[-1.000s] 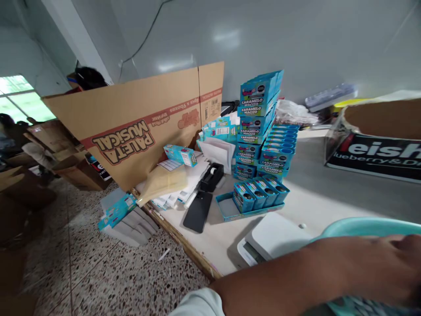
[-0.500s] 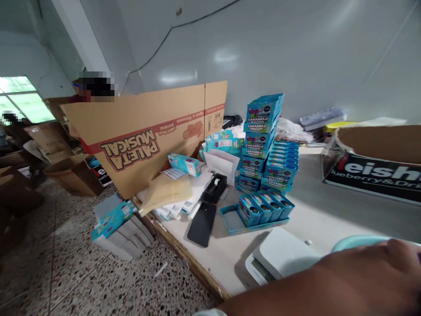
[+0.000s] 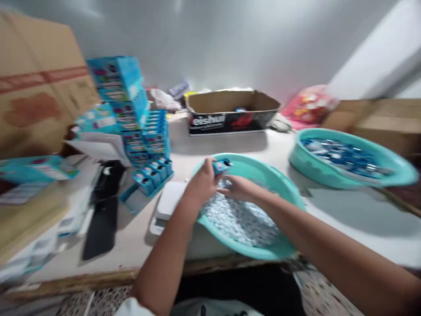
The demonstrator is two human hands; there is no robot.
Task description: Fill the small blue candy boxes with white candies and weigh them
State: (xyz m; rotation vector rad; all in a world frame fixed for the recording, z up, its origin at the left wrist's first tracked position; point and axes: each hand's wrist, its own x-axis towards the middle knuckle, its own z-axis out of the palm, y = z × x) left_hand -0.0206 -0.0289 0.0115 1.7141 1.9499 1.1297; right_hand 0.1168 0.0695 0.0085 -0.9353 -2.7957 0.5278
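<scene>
From here I can see the left hand (image 3: 204, 183) gripping a small blue box (image 3: 222, 166) over the near teal basin (image 3: 255, 168). The right hand (image 3: 235, 188) is just beside it, a little lower and over the basin too, its fingers curled toward the box; whether they grip anything, I can't tell. Beneath both hands the basin holds a broad heap of small pale pieces (image 3: 230, 224), with much of its far wall bare.

Just left of the left hand sits a white scale (image 3: 171, 199), and past that a shallow blue tray (image 3: 136, 199). Four little boxes (image 3: 153, 173) are lined up at one side of it, dark rounds showing on their tops, and the rest of its floor is bare. Farther back on that side, more blue boxes rise in a tall stack (image 3: 118, 81).

Beyond the hands stands an open black-fronted carton (image 3: 230, 124), something small and blue inside it. Well to the right of the right hand, a second teal basin (image 3: 305, 169) carries a pile of shiny blue and white packets (image 3: 342, 156). Behind that basin slumps a reddish bag (image 3: 309, 105), its contents too blurred to make out.
</scene>
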